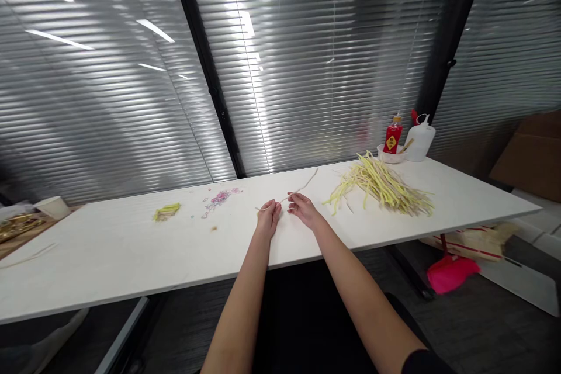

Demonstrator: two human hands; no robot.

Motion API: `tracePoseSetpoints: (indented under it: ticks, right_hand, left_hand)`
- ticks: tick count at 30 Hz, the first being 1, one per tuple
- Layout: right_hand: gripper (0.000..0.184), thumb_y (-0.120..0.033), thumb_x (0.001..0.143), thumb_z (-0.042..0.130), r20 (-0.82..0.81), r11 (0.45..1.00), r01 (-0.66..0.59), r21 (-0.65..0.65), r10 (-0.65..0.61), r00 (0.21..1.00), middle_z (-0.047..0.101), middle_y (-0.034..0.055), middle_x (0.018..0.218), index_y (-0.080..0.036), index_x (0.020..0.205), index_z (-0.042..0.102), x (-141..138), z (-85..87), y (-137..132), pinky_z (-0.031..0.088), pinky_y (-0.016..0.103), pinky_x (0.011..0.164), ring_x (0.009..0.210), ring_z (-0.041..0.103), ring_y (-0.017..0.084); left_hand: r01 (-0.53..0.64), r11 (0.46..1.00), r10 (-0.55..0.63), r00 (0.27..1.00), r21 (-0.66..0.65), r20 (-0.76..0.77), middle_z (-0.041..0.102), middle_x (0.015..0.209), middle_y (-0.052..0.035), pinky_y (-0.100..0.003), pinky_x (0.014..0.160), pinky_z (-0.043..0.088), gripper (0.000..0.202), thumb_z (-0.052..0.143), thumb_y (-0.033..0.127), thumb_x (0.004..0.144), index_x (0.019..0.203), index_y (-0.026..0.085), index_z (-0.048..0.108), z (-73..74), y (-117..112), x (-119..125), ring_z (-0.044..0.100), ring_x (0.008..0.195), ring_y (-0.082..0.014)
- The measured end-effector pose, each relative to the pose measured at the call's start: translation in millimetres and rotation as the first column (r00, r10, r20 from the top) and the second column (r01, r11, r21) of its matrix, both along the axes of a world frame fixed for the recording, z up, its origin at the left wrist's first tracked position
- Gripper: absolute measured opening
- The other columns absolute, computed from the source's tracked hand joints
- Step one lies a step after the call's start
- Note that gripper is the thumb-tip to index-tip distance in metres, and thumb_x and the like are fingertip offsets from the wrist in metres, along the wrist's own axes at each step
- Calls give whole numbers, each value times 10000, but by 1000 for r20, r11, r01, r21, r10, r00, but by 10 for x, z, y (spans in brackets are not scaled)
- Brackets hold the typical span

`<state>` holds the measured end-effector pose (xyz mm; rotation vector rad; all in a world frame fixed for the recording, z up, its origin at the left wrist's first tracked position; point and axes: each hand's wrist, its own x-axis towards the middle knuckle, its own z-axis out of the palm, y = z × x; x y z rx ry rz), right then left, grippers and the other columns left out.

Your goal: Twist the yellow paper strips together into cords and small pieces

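A long, thin, pale bean-like strand (307,183) stretches between my two hands, just above the white table. My left hand (269,217) is closed, pinching it near its lower left end, which sticks out a little past the fingers. My right hand (302,209) holds it lightly between thumb and index finger, the other fingers loosely curled; its thin tip runs up and to the right beyond them. To the right lies a loose heap of yellow-green bean-like strands (379,187). A small bundle of short cut strands (166,211) rests at the left.
Pink and purple rubber bands (220,198) lie scattered on the white table (131,251). A red-filled bottle (392,135) in a white bowl and a white squeeze bottle (421,140) stand at the back right. A paper cup (53,208) is at the far left.
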<state>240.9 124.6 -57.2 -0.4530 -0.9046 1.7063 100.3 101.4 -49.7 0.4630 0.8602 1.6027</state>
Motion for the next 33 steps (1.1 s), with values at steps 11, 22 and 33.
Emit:
tracePoseSetpoints:
  ticks: [11, 22, 33]
  right_hand:
    - [312, -358, 673, 721, -12, 999, -38, -9, 38, 999, 656, 13, 806, -198, 935, 670, 15, 26, -17, 463, 248, 645, 656, 567, 94]
    - [253, -340, 661, 730, -13, 998, -61, 5, 61, 998, 639, -1, 771, -186, 839, 638, 21, 9, -6, 448, 242, 639, 657, 566, 95]
    - [267, -345, 660, 730, -37, 995, -97, 13, 97, 995, 590, -24, 740, -188, 786, 555, 5, -47, 36, 459, 248, 641, 643, 548, 89]
  left_hand:
    - [7, 1000, -7, 1000, 15, -22, 592, 787, -41, -167, 741, 529, 105, 590, 50, 789, 863, 115, 552, -34, 15, -12, 628, 715, -78]
    - [15, 1000, -15, 999, 0, -37, 587, 756, -37, -162, 697, 534, 109, 587, 45, 789, 865, 111, 545, 9, -9, 13, 626, 677, -76]
    - [5, 1000, -5, 1000, 12, 2, 589, 771, -32, -165, 740, 516, 104, 578, 46, 795, 857, 122, 544, 24, -19, 22, 619, 708, -74]
